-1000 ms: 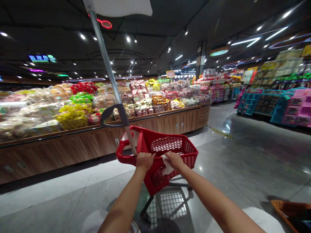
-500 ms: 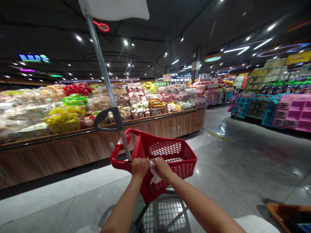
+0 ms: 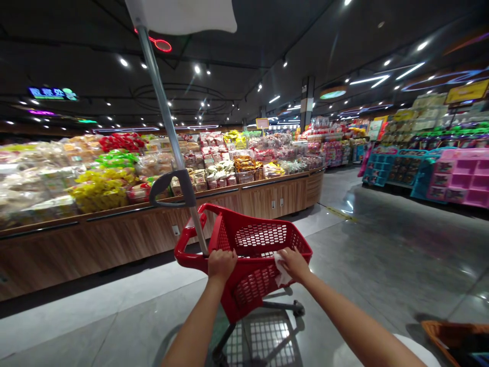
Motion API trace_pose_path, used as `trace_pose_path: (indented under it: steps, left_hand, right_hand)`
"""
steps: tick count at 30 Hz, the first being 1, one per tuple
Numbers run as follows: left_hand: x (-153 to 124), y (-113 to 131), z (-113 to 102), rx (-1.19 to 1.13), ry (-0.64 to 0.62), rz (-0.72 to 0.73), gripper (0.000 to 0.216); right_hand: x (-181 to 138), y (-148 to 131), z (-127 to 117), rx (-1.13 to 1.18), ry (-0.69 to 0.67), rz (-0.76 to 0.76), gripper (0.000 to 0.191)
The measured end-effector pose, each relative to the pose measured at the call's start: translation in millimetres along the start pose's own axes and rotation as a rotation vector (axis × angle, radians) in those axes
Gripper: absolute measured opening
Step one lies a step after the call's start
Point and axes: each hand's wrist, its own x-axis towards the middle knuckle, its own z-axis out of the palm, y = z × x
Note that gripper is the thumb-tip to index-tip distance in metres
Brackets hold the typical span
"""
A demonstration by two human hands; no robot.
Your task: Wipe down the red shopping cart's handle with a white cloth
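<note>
A red plastic shopping cart (image 3: pixel 252 293) stands before me, its basket side facing me. My left hand (image 3: pixel 221 264) is closed over the near rim, close to the handle end. Farther right along the same rim, my right hand (image 3: pixel 293 262) grips a crumpled white wipe (image 3: pixel 281 271) that drapes down the outer side of the basket. Whether it is paper or cloth I cannot tell. A metal pole (image 3: pixel 164 112) with a grey loop handle (image 3: pixel 173 188) rises by the cart's handle (image 3: pixel 187 242).
Behind the cart runs a long wood-panelled display counter (image 3: pixel 263 201) piled with packaged food. Pink display racks (image 3: pixel 458 176) and blue ones (image 3: pixel 378 165) stand at the right. A brown basket (image 3: pixel 439 334) sits at the lower right. The grey floor (image 3: pixel 367 265) is shiny.
My right hand has slid right along the rim with the white wipe, away from my left hand. My left hand stays on the rim in nearly the same place.
</note>
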Motion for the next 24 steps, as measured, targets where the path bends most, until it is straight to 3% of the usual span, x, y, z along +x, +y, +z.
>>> trace_pose_path:
  steps: [3, 8, 11, 14, 20, 22, 24]
  left_hand:
    - [2, 3, 2, 0.001, -0.009, -0.042, 0.047]
    - [2, 6, -2, 0.016, -0.057, -0.028, 0.048]
    - [-1, 6, -9, 0.014, -0.079, 0.009, 0.047]
    - [-4, 6, -16, -0.008, -0.070, 0.030, 0.046]
    - [-8, 8, -19, -0.022, -0.052, 0.020, 0.048]
    - [-7, 11, -18, -0.019, -0.055, -0.004, 0.049]
    - [-6, 15, -17, -0.021, -0.063, -0.027, 0.048]
  right_hand:
    - [8, -28, 1, 0.022, 0.009, -0.034, 0.029]
    - [36, -117, 7, 0.184, 0.068, -0.188, 0.029]
    - [42, -138, 9, 0.216, 0.067, -0.216, 0.028]
    - [34, -115, 7, 0.163, 0.040, -0.230, 0.025]
    - [-2, -20, -4, 0.019, -0.015, -0.057, 0.025]
    - [-7, -9, -6, -0.005, -0.012, 0.005, 0.025]
    - [-4, -17, -5, 0.008, -0.016, 0.015, 0.025]
